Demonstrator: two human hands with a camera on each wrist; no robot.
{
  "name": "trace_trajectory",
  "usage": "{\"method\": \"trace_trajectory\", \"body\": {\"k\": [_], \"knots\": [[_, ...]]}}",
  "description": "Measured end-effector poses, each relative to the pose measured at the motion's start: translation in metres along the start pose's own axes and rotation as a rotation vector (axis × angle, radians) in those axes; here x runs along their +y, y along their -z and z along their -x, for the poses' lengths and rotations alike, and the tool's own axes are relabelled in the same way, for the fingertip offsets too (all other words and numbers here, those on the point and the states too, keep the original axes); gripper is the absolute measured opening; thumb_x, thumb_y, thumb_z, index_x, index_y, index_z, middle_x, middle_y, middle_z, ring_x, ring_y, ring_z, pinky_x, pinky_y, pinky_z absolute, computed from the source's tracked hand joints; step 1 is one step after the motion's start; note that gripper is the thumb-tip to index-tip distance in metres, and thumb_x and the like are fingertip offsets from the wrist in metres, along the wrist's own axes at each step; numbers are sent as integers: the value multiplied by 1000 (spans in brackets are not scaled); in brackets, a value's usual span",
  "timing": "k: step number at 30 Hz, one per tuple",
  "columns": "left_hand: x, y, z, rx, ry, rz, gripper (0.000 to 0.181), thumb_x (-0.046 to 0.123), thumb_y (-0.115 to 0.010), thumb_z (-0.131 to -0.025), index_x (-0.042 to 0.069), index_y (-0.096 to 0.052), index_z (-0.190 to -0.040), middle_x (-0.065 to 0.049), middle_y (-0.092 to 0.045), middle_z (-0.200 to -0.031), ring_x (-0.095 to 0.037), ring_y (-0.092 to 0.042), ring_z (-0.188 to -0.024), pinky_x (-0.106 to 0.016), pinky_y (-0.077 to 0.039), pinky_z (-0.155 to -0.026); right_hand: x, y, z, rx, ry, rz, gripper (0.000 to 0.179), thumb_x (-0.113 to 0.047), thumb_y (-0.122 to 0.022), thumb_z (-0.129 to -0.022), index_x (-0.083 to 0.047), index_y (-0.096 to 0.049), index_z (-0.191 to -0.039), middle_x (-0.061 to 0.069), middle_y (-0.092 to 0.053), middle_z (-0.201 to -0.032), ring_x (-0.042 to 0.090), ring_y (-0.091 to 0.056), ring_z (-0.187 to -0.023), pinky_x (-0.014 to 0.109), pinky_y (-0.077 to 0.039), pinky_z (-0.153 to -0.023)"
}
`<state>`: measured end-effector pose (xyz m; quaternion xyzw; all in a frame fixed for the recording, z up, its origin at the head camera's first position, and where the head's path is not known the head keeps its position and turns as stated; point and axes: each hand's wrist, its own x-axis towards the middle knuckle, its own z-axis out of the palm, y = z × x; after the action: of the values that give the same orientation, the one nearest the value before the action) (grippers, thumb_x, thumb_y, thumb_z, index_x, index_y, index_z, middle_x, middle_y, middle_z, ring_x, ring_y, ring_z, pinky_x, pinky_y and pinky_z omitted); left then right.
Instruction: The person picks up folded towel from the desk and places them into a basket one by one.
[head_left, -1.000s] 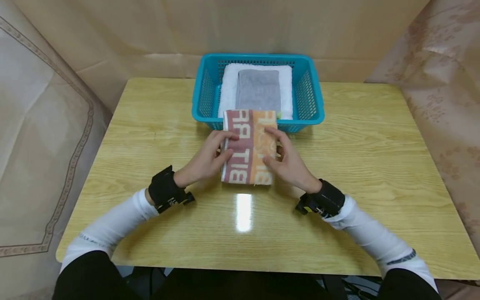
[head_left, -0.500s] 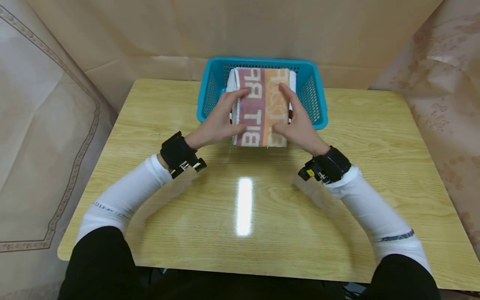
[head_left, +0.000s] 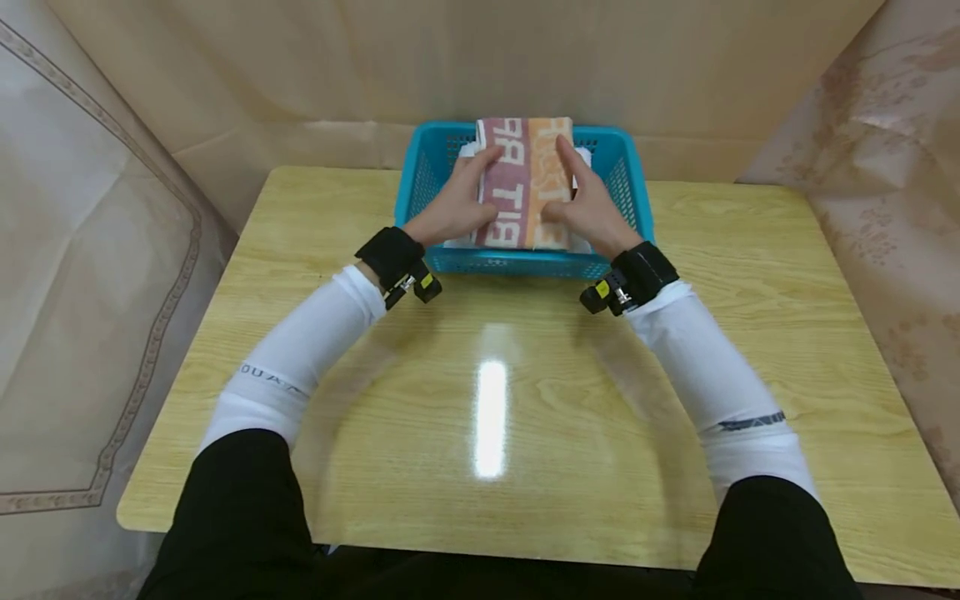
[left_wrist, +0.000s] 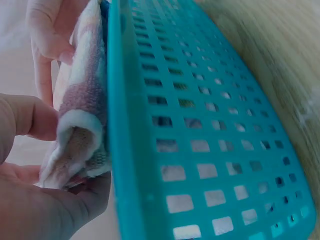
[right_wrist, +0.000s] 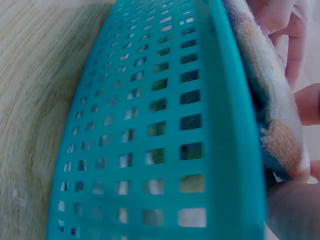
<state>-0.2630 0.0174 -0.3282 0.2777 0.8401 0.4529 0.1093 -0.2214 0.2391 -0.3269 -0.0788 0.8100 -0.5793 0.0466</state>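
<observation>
A folded towel (head_left: 517, 187) with maroon and orange bands and pale letters is held over the blue plastic basket (head_left: 517, 265). My left hand (head_left: 453, 204) grips its left side, my right hand (head_left: 596, 208) its right side; both thumbs lie on top. In the left wrist view the towel's rolled fold (left_wrist: 82, 130) sits between thumb and fingers, by the basket's rim (left_wrist: 122, 150). The right wrist view has the towel's edge (right_wrist: 280, 125) just past the rim. Under it, white towel (head_left: 583, 157) peeks out; the grey cloth there is now covered.
The basket stands at the far edge of a wood-grain table (head_left: 420, 450), against a beige cloth backdrop (head_left: 360, 67). Patterned drapes hang at the left (head_left: 67, 275) and right (head_left: 885, 233). Black camera straps (head_left: 390, 257) are worn on both wrists.
Both hands have carried the towel forward from the basket's near side to above it. It now hides the grey cloth and most of the white towel inside.
</observation>
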Motion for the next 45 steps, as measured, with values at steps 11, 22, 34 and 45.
{"method": "trace_trajectory", "body": {"k": [11,22,34,45], "knots": [[-9,-9,-15,-46,108,-34,78,3,-59,-93,13,-19,-159,-20,-25,-150,-26,-39,-120,-26,-44,-85,12,-2,-5,16,-67,62,99,5,-62,-86,-23,-5,-161,-5,-9,-167,23,-50,-121,25,-49,-81],[-16,-14,-9,-104,170,-322,78,19,-50,-97,18,-6,-161,-16,25,-161,-44,1,-145,-56,-23,-114,24,-4,1,-32,45,484,78,-17,-52,-95,4,-8,-155,19,6,-165,33,0,-152,47,-15,-120],[-22,-15,-14,-238,246,-504,71,42,-26,-103,28,17,-157,-10,34,-159,-37,19,-149,-57,1,-119,19,-7,-3,-169,-45,700,64,-27,-28,-108,4,3,-155,18,18,-163,37,10,-150,54,2,-120],[-21,-3,-14,-236,175,-543,66,40,-25,-105,24,8,-160,-14,25,-162,-40,15,-150,-57,0,-119,21,2,2,-167,23,634,63,-27,-33,-107,8,-11,-155,22,11,-163,32,8,-151,48,-8,-121]]}}
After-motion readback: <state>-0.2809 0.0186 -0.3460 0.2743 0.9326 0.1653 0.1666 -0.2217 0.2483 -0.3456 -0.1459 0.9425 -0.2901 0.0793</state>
